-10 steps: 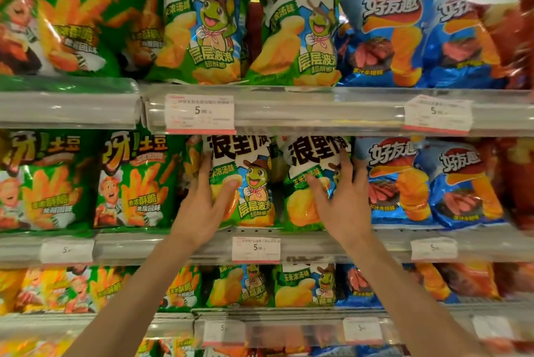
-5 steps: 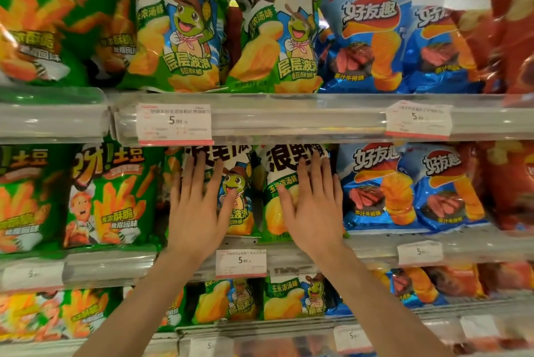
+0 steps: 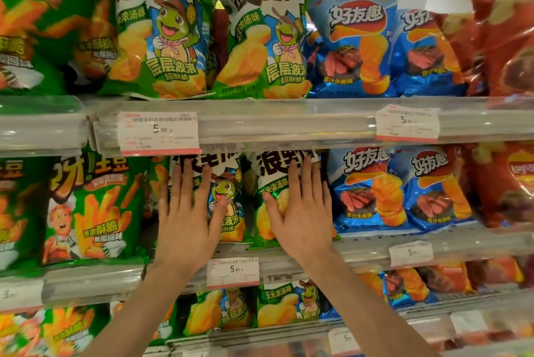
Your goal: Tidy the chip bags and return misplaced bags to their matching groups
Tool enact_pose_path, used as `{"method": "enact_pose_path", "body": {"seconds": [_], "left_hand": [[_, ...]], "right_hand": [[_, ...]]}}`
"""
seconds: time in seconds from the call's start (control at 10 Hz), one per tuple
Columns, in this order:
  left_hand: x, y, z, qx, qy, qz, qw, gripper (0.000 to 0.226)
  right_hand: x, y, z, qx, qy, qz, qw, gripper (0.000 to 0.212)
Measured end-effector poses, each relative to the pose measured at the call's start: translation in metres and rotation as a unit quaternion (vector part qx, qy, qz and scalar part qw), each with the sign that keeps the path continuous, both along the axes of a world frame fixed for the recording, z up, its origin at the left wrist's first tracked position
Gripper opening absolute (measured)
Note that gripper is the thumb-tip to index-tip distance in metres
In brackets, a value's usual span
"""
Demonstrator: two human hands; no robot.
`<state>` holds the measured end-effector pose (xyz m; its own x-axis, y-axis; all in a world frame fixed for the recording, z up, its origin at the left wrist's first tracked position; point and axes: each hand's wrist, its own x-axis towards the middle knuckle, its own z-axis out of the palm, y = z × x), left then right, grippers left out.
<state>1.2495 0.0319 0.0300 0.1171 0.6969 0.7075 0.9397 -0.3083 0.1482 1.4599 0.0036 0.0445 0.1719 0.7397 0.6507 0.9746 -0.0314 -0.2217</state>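
A: What do the chip bags under the hands look like?

B: Two green and white bags with a cartoon frog in a hat and yellow wavy chips printed on them. They stand upright, side by side, on the middle shelf (image 3: 375,246). The left hand (image 3: 185,220) lies flat on the left frog bag (image 3: 228,197), fingers spread and straight. The right hand (image 3: 303,212) lies flat on the right frog bag (image 3: 274,183) the same way. Neither hand grips anything; both are open, palms against the bag fronts.

A: And what sits around them on that shelf?

B: Just left stands a green fries bag (image 3: 92,206) with a cartoon chef. Just right stand two blue steak bags (image 3: 372,189), then a red bag (image 3: 508,183) at the edge.

A: The other shelves?

B: The top shelf (image 3: 289,119) holds the same order: green fries bags, two frog bags (image 3: 161,30), two blue bags (image 3: 355,38), then red. The bottom shelf shows frog bags (image 3: 289,304) below a price tag (image 3: 233,272), with blue bags to their right.
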Motion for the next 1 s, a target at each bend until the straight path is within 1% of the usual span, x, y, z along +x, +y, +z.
{"method": "enact_pose_path", "body": {"seconds": [0.2, 0.5, 0.7, 0.8, 0.9, 1.0], "left_hand": [[0.002, -0.003, 0.004, -0.005, -0.017, -0.004, 1.0, 0.069], [0.003, -0.011, 0.016, -0.025, -0.01, 0.016, 1.0, 0.067], [0.005, -0.04, 0.034, -0.06, -0.063, 0.028, 0.996, 0.065], [0.002, -0.055, 0.034, -0.066, -0.087, 0.005, 0.994, 0.065], [-0.004, -0.073, 0.04, -0.064, -0.106, -0.04, 0.992, 0.062], [-0.017, -0.099, 0.037, -0.052, -0.134, -0.09, 0.986, 0.054]], "right_hand": [[0.0, 0.0, 0.0, 0.006, 0.01, 0.005, 1.0, 0.082], [0.005, -0.002, 0.001, 0.0, 0.021, 0.032, 0.999, 0.083], [0.013, -0.01, 0.003, 0.016, 0.055, 0.08, 0.995, 0.079], [0.016, -0.024, 0.004, 0.03, 0.076, 0.096, 0.992, 0.077], [0.013, -0.045, 0.014, 0.041, 0.108, 0.106, 0.988, 0.076], [0.007, -0.072, 0.012, 0.053, 0.127, 0.108, 0.985, 0.076]]}}
